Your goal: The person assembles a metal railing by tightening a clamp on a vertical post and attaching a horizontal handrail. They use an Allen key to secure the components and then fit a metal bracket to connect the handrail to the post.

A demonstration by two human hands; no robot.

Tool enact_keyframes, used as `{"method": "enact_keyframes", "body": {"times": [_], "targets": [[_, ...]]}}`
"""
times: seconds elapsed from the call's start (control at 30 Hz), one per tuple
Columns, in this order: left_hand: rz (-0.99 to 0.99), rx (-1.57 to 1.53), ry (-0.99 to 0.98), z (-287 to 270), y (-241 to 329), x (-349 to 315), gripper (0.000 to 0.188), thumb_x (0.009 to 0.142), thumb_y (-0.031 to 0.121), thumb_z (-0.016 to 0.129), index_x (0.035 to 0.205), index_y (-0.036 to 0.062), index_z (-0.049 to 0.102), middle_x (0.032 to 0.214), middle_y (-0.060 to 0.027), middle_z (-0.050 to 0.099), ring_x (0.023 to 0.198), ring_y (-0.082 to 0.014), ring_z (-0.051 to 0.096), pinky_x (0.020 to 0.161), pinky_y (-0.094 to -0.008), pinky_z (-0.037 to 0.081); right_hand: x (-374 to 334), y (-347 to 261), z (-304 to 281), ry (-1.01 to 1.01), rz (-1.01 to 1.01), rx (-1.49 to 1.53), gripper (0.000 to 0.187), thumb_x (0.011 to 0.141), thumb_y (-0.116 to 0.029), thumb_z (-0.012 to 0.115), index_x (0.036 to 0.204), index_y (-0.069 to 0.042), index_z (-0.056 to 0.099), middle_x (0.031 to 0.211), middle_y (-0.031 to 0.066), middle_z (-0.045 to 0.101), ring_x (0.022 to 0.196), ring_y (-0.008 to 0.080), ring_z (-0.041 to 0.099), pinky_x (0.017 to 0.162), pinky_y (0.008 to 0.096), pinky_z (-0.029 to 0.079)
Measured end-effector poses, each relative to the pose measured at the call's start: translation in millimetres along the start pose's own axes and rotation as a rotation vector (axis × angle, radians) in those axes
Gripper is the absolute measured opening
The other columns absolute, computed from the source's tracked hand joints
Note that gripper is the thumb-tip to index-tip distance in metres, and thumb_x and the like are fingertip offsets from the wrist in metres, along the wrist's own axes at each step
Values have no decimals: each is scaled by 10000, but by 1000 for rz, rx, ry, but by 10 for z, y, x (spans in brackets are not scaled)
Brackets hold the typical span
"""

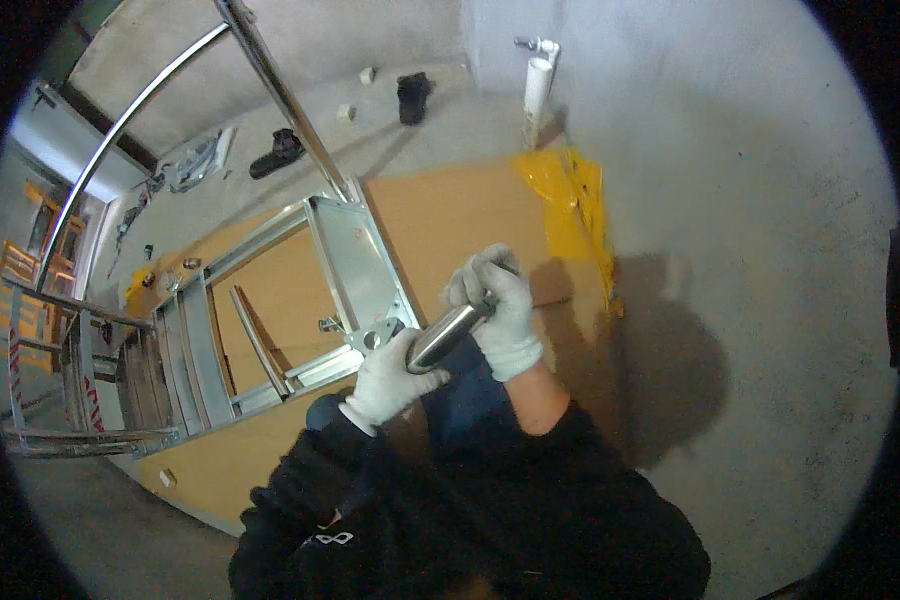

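Observation:
A short, shiny metal cylinder [444, 336] is held at a slant in front of my body. White-gloved, my left hand [385, 382] wraps around its lower end. My right hand [502, 308], also gloved, closes on the upper end, with its fingers curled over the tip; what lies under those fingers is hidden. Just beyond my left hand is a flat metal bracket [374, 336] with a round hole, at the near corner of a metal frame [360, 245]. A curved, polished handrail [130, 112] rises from that frame at the left.
Under the frame lies a cardboard sheet [440, 210] with yellow plastic [575, 200] at its far right corner. A white pipe [537, 90] stands near the wall. Dark shoes [412, 98] lie on the far floor. Metal steps [150, 365] extend left, and a loose metal bar [258, 340] lies inside the frame.

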State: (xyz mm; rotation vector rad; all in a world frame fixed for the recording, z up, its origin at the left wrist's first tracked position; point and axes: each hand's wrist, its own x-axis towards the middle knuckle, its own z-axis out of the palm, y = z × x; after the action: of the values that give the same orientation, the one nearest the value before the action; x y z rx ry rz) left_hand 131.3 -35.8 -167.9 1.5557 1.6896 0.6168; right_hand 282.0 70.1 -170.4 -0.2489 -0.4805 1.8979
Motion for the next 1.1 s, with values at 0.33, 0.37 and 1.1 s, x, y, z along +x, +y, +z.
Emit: {"method": "enact_keyframes", "body": {"times": [0.33,0.37,1.1], "targets": [[-68,312,-303,176,540,-164,461,723,368,725,1014,50,562,809,-193,653,794,-377,653,704,-456,531,-741,-261,-156,344,162,40,158,880,-142,556,1003,-43,549,739,49,520,731,209,592,801,425,529],[-83,317,-323,275,437,-246,443,728,366,722,999,55,563,800,-184,655,779,-373,655,695,-453,533,-872,-220,-242,307,200,4,148,866,-102,543,993,-25,543,729,51,515,720,206,594,789,424,535],[-325,128,3,627,-134,-129,479,653,352,775,992,65,597,828,-170,665,803,-360,652,716,-425,520,-312,262,-463,391,168,-219,113,733,-5,518,834,-52,501,753,62,509,698,184,552,767,397,531]]}}
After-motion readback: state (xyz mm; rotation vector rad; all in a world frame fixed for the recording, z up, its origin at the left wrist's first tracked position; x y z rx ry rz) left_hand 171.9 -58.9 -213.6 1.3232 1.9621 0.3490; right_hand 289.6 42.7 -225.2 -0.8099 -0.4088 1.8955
